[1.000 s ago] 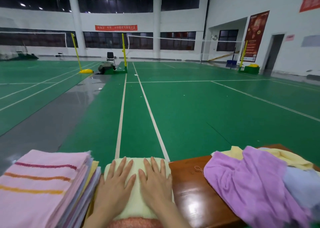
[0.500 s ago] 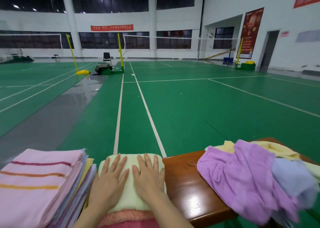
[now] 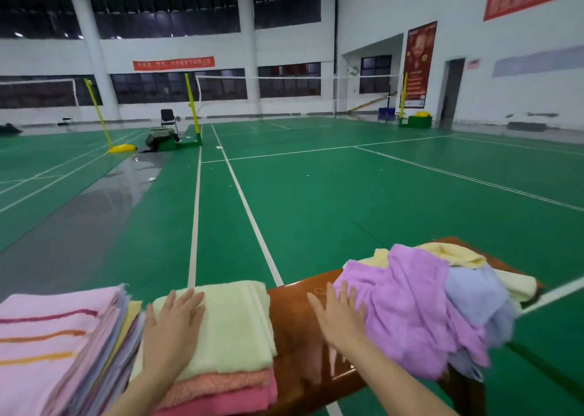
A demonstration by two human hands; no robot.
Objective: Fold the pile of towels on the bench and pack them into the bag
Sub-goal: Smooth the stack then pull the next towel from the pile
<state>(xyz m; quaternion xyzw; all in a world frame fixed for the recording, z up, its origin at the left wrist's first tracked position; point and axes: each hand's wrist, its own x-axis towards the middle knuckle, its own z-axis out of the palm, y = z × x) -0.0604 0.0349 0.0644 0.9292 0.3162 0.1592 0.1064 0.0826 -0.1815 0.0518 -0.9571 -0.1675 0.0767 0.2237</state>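
The folded pale yellow towel [image 3: 234, 324] lies at the near edge of the counter [image 3: 294, 317], squared up on top of a folded coral towel [image 3: 221, 384] and a folded pink towel [image 3: 230, 404]. Its long axis appears to run away from the person, across the counter, with the folded edges toward the right. The left hand [image 3: 172, 324] rests flat on the towel's left part, palm down, fingers straight and close together, pointing away.

Just to the left, touching this small stack, stands a taller stack of folded towels topped by a striped pink towel [image 3: 53, 336], its stripes running left to right.

To the right is a bare strip of glossy brown counter. The right hand [image 3: 339, 316] is over it, palm down, fingers straight and slightly spread, holding nothing. Its fingertips reach the left edge of the purple towel [image 3: 407, 308]; motion blur hides whether they press on it.

The purple towel is crumpled and drapes over the counter's near edge. It lies over a loose heap with a yellow towel [image 3: 455, 254] behind and a light blue towel [image 3: 474, 295] on the right.

Beyond the counter spreads the green court floor [image 3: 316, 194] with white lines, a yellow net post [image 3: 193, 109] and a chair [image 3: 167, 117] far off.
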